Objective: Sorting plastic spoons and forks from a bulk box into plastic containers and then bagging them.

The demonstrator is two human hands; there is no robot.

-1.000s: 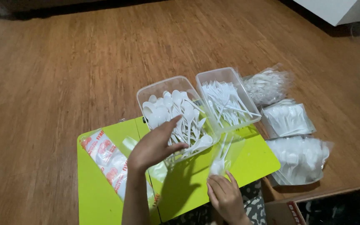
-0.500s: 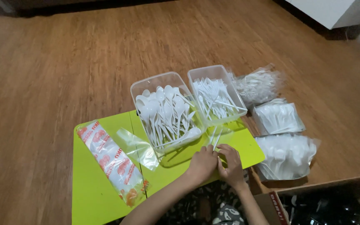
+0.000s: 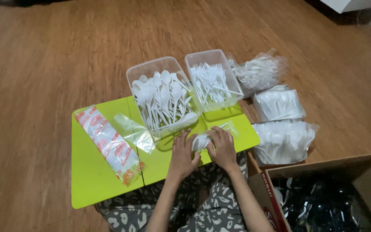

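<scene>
Both hands meet at the near edge of the lime-green table (image 3: 104, 189), working on a small white bundle (image 3: 200, 141) that looks like plastic cutlery in a thin clear wrapper. The left hand (image 3: 182, 155) lies palm down with its fingers curled onto the bundle's left end; the right hand (image 3: 222, 148) grips the right end from above. The step in hand seems to be wrapping or sealing this one packet, and finishing it would call for a steady pinch from both sides so the loose pieces do not slide out.

Just beyond the fingertips stand two clear tubs: the tub of spoons (image 3: 164, 101) ahead of the left hand, the tub of forks (image 3: 213, 81) ahead of the right. Left of the left hand lie one empty clear bag (image 3: 133, 132) and one long printed packet (image 3: 108, 144). Right of the right hand, on the wood floor, sit three full bags of white cutlery (image 3: 282, 141), and nearer the body one open cardboard box (image 3: 323, 197) with dark shiny contents
</scene>
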